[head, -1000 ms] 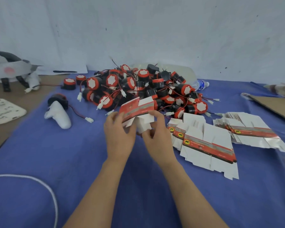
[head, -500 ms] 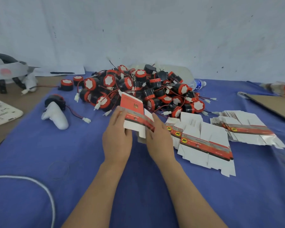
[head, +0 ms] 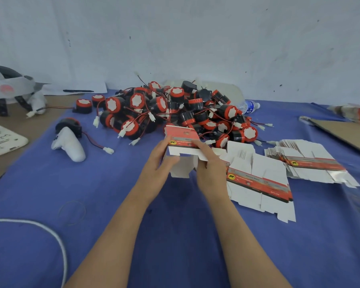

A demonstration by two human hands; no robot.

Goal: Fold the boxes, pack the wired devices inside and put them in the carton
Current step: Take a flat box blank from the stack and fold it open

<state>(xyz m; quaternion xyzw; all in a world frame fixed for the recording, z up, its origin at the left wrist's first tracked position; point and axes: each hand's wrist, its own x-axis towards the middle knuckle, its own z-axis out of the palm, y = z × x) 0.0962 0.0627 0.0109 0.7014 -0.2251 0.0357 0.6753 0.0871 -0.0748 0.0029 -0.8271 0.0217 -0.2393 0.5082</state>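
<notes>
Both hands hold one small red-and-white box (head: 182, 140) above the blue cloth, its white flaps hanging open underneath. My left hand (head: 156, 165) grips its left side, thumb under a flap. My right hand (head: 209, 166) grips its right side with fingers along the front. Behind it lies a heap of black-and-red wired devices (head: 175, 113) with white plugs. Flat unfolded boxes (head: 258, 179) lie fanned out to the right, with a second stack (head: 308, 163) further right.
A white controller (head: 70, 145) rests against a lone device on the left. A white cable (head: 50, 233) loops at the lower left. A brown cardboard sheet (head: 345, 134) lies at the far right, a water bottle (head: 247, 106) behind the heap.
The box has been turned in my hands from a tilted, flatter pose to upright with its red top up and flaps hanging below. Both hands shifted slightly right.
</notes>
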